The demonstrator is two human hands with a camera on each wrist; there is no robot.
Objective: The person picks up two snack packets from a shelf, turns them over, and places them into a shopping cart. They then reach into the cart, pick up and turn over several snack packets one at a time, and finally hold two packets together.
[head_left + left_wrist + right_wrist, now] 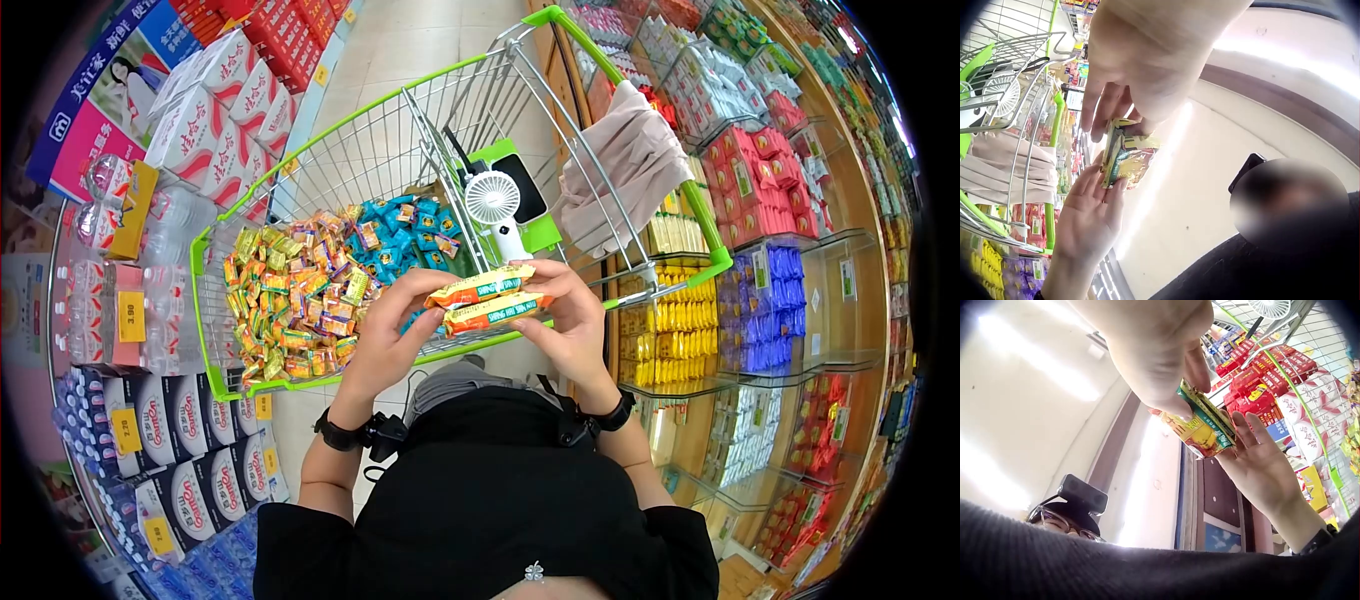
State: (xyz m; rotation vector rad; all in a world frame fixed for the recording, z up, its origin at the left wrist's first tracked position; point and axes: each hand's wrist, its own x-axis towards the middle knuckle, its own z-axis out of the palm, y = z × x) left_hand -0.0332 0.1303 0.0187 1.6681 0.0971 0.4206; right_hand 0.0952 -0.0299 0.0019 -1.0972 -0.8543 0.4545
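Observation:
Two long yellow, orange and green wrapped packets (490,300) lie one against the other between the hands, over the near side of the cart. The left hand (392,325) pinches their left ends between thumb and fingers. At their right ends, the right hand (568,325) grips with its thumb below and fingers above. In the left wrist view the packets (1130,156) are held between the left hand (1147,56) and the right hand (1088,215). The right wrist view shows the packets (1200,425) with the right hand (1163,356) and the left hand (1263,469) at opposite ends.
The green-rimmed cart (200,310) holds many small orange and yellow packets (300,290) and blue ones (395,235). A white fan (493,198) and a beige cloth (625,170) are on the cart. Water bottles (185,235) and cartons stand left; snack shelves (830,360) stand right.

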